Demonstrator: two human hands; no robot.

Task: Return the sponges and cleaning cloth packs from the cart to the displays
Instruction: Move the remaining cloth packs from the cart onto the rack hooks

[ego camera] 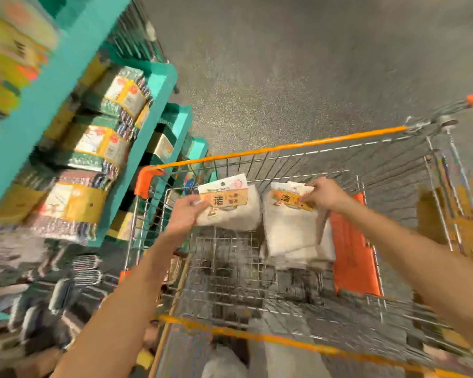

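Head view: over the wire cart (284, 149), the right hand (325, 195) is pinching the label end of a white cloth pack (292, 230) with curled fingers, its long axis hanging down into the basket. The left hand (185, 214) is gripping a second pack (232, 211) by its label edge, label uppermost, beside the teal shelves (137, 159).

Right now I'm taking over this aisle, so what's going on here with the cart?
A person stands at a wire cart beside teal shelves. The left hand holds one white cloth pack and the right hand grips a second cloth pack by its label. Both packs are over the cart's basket, neither on the shelves yet.
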